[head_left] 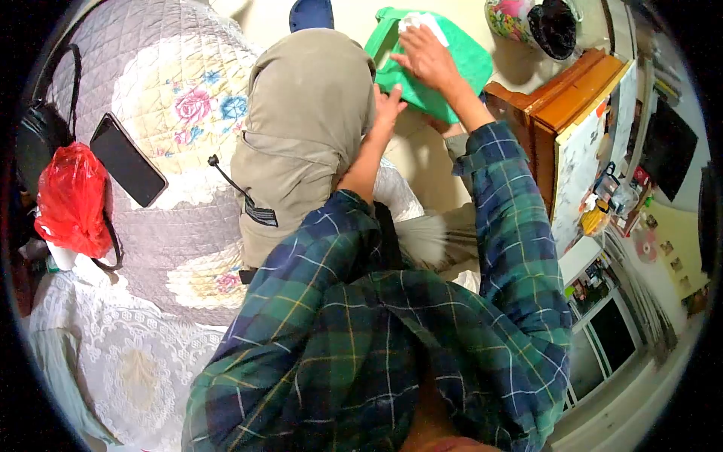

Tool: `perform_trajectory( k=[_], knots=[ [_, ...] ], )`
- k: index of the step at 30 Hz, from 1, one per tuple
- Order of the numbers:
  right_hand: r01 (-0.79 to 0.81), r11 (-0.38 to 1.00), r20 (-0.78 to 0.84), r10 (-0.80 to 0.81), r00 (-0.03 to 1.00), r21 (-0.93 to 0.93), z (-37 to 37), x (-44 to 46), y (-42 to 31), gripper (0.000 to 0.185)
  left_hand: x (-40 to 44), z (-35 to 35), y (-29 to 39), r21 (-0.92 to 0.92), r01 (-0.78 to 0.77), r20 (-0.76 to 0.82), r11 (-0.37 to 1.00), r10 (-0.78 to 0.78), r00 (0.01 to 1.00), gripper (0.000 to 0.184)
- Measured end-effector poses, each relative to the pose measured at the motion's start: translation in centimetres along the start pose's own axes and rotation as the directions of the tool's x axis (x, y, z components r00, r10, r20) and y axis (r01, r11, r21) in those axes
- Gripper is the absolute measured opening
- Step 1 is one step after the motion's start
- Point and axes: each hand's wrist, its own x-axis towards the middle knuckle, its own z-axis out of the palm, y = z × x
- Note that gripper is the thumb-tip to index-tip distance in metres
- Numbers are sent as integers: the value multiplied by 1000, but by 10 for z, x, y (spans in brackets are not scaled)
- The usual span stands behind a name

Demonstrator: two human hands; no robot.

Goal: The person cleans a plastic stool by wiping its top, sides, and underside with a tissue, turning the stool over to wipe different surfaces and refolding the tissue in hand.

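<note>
A green fabric bag (467, 64) with a handle loop lies ahead of me. My right hand (429, 59) rests on its upper side with the fingers stretched out, over a crumpled-looking white patch (422, 24); I cannot tell if that is a cloth or part of the bag. My left hand (386, 111) is near the bag's lower left edge, fingers apart, beside my bent khaki trouser leg (309, 98). Whether its fingertips touch the bag is unclear. The bag's underside is hidden.
On the left, a quilted floral cover (162, 248) bears a black smartphone (129, 160) and a red plastic bag (74, 200). A wooden cabinet (576, 90) stands at the right. Behind it is a floral bin (512, 19) with a black liner. A blue slipper (311, 13) shows at the top.
</note>
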Motion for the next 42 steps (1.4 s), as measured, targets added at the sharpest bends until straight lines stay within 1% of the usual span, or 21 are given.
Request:
perform_trajectory(
  k=[2, 4, 5, 6, 8, 10, 13, 14, 16, 17, 22, 25, 27, 28, 30, 31, 33, 37, 39, 40, 42],
  knots=[
    [-25, 999, 20, 24, 1000, 20, -5, -10, -26, 45, 6, -8, -1, -95, 46, 59, 994, -41, 997, 46],
    [-53, 994, 99, 44, 994, 91, -8, -20, -47, 45, 8, -15, -14, -404, 54, 57, 913, -34, 998, 51],
    [-94, 988, 217, 66, 974, 120, -10, -26, -57, 44, 17, -22, -15, -295, 114, 126, 949, -80, 989, 58],
    [-95, 989, 215, 69, 974, 114, -13, -31, -64, 44, 22, -21, -22, -294, 113, 132, 949, -77, 988, 58],
    [-25, 995, 156, 10, 988, 99, -9, -50, -78, 45, 13, -10, -7, -376, 80, -62, 923, -112, 992, 61],
    [-51, 994, 175, 33, 984, 98, -17, -70, -93, 51, 5, -9, 9, -247, 157, -38, 956, -172, 984, 64],
    [-306, 939, 191, 276, 942, 155, -23, -106, -108, 71, 4, -9, 14, 268, -70, 50, 961, 58, 997, 62],
    [-315, 936, 191, 284, 940, 156, -19, -121, -111, 71, 11, -11, 10, 451, -173, 84, 876, 152, 985, 61],
    [-571, 809, 100, 562, 821, 140, -12, -146, -111, 75, -3, 0, 22, 723, -484, 276, 493, 436, 856, 56],
    [-618, 776, 118, 607, 786, 125, -13, -150, -109, 74, -1, 0, 17, 674, -596, 337, 436, 536, 774, 54],
    [-675, 728, 18, 678, 735, 117, 7, -126, -85, 70, 3, -3, 16, 610, -681, 383, 406, 601, 702, 55],
    [-529, 822, -32, 547, 837, 211, 0, -71, -42, 67, 2, -1, 25, 595, -688, 386, 416, 602, 699, 53],
    [-445, 880, -115, 465, 878, 164, 4, -38, -7, 64, -2, 2, 29, 640, -651, 371, 408, 578, 727, 51],
    [-431, 901, -225, 429, 875, 44, 2, -21, 7, 53, 0, 3, 29, 643, -649, 367, 407, 580, 727, 51],
    [-564, 814, 111, 553, 826, 137, -8, -3, 34, 65, 0, 2, 28, 672, -631, 362, 387, 572, 736, 51],
    [-562, 815, 110, 552, 827, 141, -13, 1, 43, 65, 0, 2, 28, 674, -630, 360, 385, 574, 736, 51],
    [-684, 719, 147, 668, 729, 126, -17, 0, 66, 40, 0, 1, 31, 661, -639, 382, 394, 556, 738, 51],
    [-556, 831, 7, 556, 831, 5, 6, -61, 98, 35, -2, 1, 32, 668, -641, 386, 378, 560, 733, 50],
    [-722, 689, 19, 723, 691, 61, 8, -83, 102, 34, 0, 2, 29, 678, -613, 366, 405, 537, 760, 50],
    [-726, 686, 20, 726, 688, 53, 10, -92, 100, 34, 0, 3, 27, 674, -614, 370, 410, 532, 761, 50],
    [-795, 578, -160, 816, 556, 183, 11, -99, 89, 32, 5, 0, 23, 650, -619, 358, 441, 540, 761, 51]
  ],
)
